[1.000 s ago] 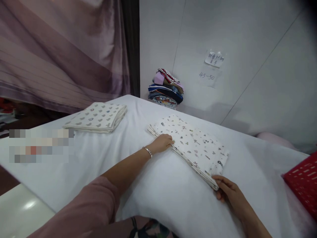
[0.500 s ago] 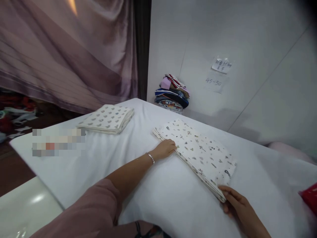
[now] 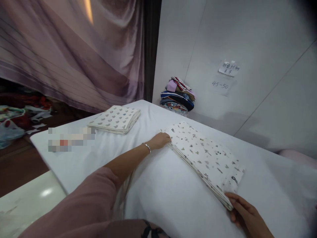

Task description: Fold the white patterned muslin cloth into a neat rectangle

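A folded white cloth (image 3: 203, 155) printed with small grey and brown motifs lies on the white-covered table (image 3: 158, 191). Its layered near edge runs slantwise between my two hands. At the far left corner, my left hand (image 3: 160, 140) has its fingers closed over that edge; the fingertips are partly hidden. My right hand (image 3: 244, 211) pinches the near right corner, thumb side on top and the other fingers underneath. Farther left on the table is a second folded white cloth (image 3: 116, 118) with grey patterns, apart from both hands.
A blurred-out item (image 3: 71, 139) lies near the table's left corner. Behind the table, a stack of folded fabrics (image 3: 177, 96) stands against the white wall (image 3: 247, 39), which carries handwritten paper notes (image 3: 220, 85). A mauve curtain (image 3: 99, 49) hangs at the left, with bags (image 3: 12, 125) on the floor.
My left hand has slid along the cloth's edge to its far left corner. My right hand keeps its pinch on the near corner. The view has turned slightly left.
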Demonstrator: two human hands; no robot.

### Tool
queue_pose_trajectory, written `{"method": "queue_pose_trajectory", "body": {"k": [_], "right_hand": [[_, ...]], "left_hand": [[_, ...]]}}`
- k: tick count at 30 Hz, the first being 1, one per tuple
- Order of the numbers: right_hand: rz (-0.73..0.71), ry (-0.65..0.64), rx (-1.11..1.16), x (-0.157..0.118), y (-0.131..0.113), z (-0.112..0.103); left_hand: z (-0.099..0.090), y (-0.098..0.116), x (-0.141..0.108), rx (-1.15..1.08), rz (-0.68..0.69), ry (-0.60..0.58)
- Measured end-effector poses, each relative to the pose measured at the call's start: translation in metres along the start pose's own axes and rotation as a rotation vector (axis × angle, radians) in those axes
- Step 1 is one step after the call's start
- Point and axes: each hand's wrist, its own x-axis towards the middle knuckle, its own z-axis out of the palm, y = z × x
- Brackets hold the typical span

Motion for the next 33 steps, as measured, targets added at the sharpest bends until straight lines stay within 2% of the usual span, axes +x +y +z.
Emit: {"method": "queue_pose_trajectory", "body": {"k": [9,22,28,33], "right_hand": [[-0.003,0.001,0.012,-0.003,-0.003,0.003],[-0.014,0.002,-0.001,-0.004,0.000,0.004],[-0.012,0.006,-0.006,-0.005,0.002,0.004],[-0.010,0.016,-0.001,-0.006,0.000,0.006]], "left_hand": [[0.006,0.004,0.011,0.005,0.046,-0.060],[0.002,0.000,0.023,-0.021,0.077,-0.156],[0.004,-0.002,0.037,-0.037,0.048,-0.194],[-0.001,-0.001,0.035,-0.058,0.000,-0.173]]}}
